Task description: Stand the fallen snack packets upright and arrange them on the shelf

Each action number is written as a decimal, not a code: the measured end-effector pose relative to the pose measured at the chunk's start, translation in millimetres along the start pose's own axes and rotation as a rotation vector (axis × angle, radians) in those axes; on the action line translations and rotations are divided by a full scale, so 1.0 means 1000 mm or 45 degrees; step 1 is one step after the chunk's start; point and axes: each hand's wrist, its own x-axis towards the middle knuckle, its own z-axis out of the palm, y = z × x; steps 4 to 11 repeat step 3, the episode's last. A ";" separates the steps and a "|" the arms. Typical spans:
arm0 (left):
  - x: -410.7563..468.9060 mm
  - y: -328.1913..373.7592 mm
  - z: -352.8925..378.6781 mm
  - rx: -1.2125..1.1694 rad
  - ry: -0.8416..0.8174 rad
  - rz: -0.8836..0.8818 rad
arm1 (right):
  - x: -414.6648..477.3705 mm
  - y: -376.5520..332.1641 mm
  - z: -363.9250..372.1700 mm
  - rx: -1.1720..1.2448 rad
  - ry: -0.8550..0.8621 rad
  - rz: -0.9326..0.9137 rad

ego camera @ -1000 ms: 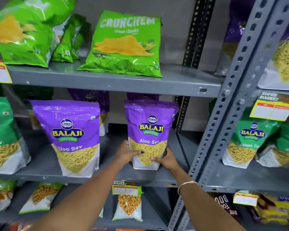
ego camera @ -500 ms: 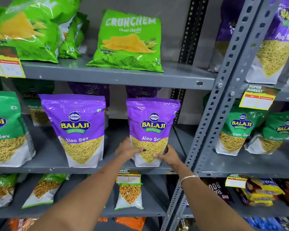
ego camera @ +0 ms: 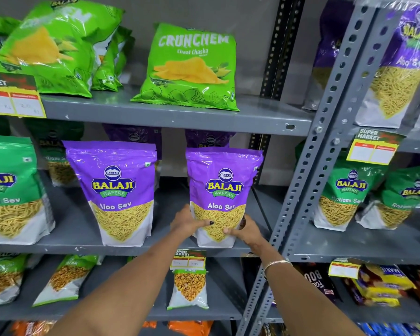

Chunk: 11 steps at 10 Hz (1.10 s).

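Note:
A purple Aloo Sev packet (ego camera: 222, 180) stands upright near the front edge of the grey middle shelf (ego camera: 78, 248). My left hand (ego camera: 187, 220) grips its lower left side and my right hand (ego camera: 245, 230) grips its lower right side, thumbs across the front. A second purple Aloo Sev packet (ego camera: 114, 190) stands upright to its left, apart from it. Two more purple packets (ego camera: 134, 135) stand behind in shadow. A green Ratlami Sev packet (ego camera: 10, 187) stands at the far left.
Green Crunchem chip bags (ego camera: 192, 69) lean back on the top shelf. A perforated grey upright (ego camera: 325, 132) divides the bays on the right, where green sev packets (ego camera: 344, 195) stand. Price tags (ego camera: 188, 259) hang on shelf edges. Smaller packets (ego camera: 190, 287) lie on the lower shelf.
The view has tilted up slightly and shifted; both hands stay on the right Aloo Sev packet, which sits at the same spot on the shelf.

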 end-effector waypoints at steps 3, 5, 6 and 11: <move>-0.020 0.002 -0.010 0.260 0.474 0.401 | -0.010 -0.020 0.007 -0.238 0.324 -0.266; -0.020 0.002 -0.010 0.260 0.474 0.401 | -0.010 -0.020 0.007 -0.238 0.324 -0.266; -0.020 0.002 -0.010 0.260 0.474 0.401 | -0.010 -0.020 0.007 -0.238 0.324 -0.266; -0.020 0.002 -0.010 0.260 0.474 0.401 | -0.010 -0.020 0.007 -0.238 0.324 -0.266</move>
